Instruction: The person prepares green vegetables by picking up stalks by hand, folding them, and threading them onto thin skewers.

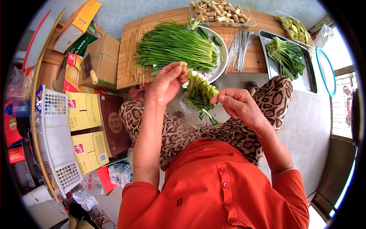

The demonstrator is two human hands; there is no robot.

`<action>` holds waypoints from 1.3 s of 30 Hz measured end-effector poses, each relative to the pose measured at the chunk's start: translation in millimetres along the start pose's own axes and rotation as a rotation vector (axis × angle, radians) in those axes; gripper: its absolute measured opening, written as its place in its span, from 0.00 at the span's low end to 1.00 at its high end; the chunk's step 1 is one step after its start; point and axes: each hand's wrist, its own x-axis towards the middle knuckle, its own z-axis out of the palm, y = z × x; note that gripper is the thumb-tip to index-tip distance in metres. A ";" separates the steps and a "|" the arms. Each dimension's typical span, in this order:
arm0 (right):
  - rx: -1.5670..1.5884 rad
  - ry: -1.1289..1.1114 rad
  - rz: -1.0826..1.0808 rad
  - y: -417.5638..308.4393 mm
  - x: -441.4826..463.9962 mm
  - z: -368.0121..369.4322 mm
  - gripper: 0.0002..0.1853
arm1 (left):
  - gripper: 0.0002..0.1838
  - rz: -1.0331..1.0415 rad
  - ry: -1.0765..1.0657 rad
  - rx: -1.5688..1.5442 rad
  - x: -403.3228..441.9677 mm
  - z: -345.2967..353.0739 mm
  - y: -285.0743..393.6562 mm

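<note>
A row of green leafy vegetable pieces (201,86) hangs between my two hands, seemingly threaded together. My left hand (167,81) is closed, its thumb and finger pinching the upper left end. At the right end, my right hand (238,104) pinches the tip of the row. More dark green leaves (202,105) lie below, near a plastic bag between my knees. Beyond my hands, a heap of long green chives (175,45) rests on a white oval plate (223,63). Whether a skewer runs through the pieces is hard to see.
Wooden sticks (131,53) and metal skewers (241,49) lie on the wooden table (255,63). Behind is a tub of beige rolls (219,11). Leafy greens (286,55) fill a metal tray at right, near sliced vegetables (293,28). Boxes (101,59) and a cleaver (88,65) are left.
</note>
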 end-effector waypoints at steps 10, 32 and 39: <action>0.116 -0.004 0.045 -3.6 -0.8 -9.1 0.13 | 0.14 0.095 -0.057 0.424 7.0 20.6 1.2; 0.236 0.191 -0.045 23.4 -14.3 -62.7 0.13 | 0.07 0.036 0.110 1.516 20.9 -66.7 -30.5; 0.241 0.219 -0.001 36.4 -19.7 -63.5 0.13 | 0.08 0.212 -0.144 1.997 8.9 -72.6 -58.9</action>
